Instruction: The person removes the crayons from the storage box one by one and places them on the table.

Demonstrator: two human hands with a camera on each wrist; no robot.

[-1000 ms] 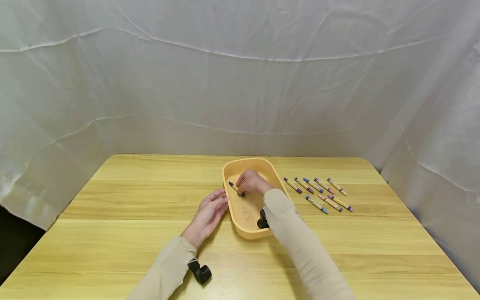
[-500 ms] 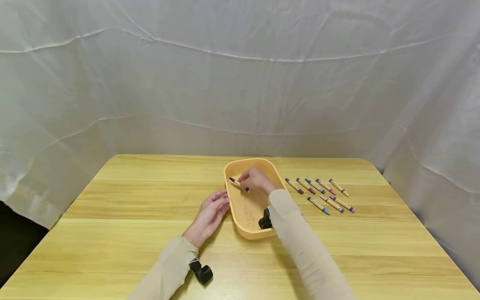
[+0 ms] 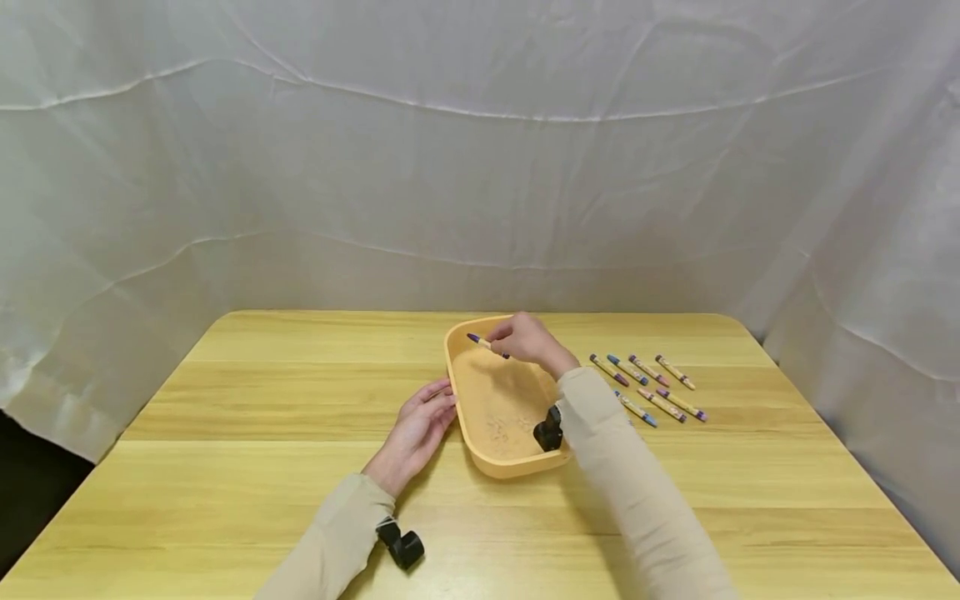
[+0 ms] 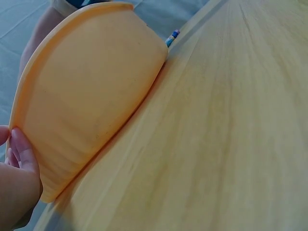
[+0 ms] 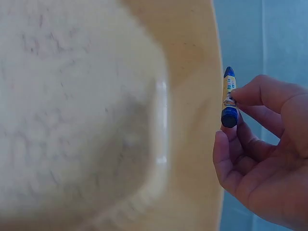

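The right hand [image 3: 529,341] pinches a blue crayon [image 3: 486,342] between thumb and fingertips, holding it in the air above the far end of the yellow tray [image 3: 459,398], its tip pointing toward 9 o'clock. In the right wrist view the crayon [image 5: 229,97] stands just beyond the tray's rim. The left hand [image 3: 417,432] lies on the tabletop [image 3: 247,417] at the tray's 9 o'clock side, fingers relaxed and straight, their tips touching the outer wall [image 4: 86,106]. At 3 o'clock from the tray, a group of loose crayons [image 3: 660,387] lies on the tabletop in two short rows, partly hidden by the right sleeve [image 3: 630,475].
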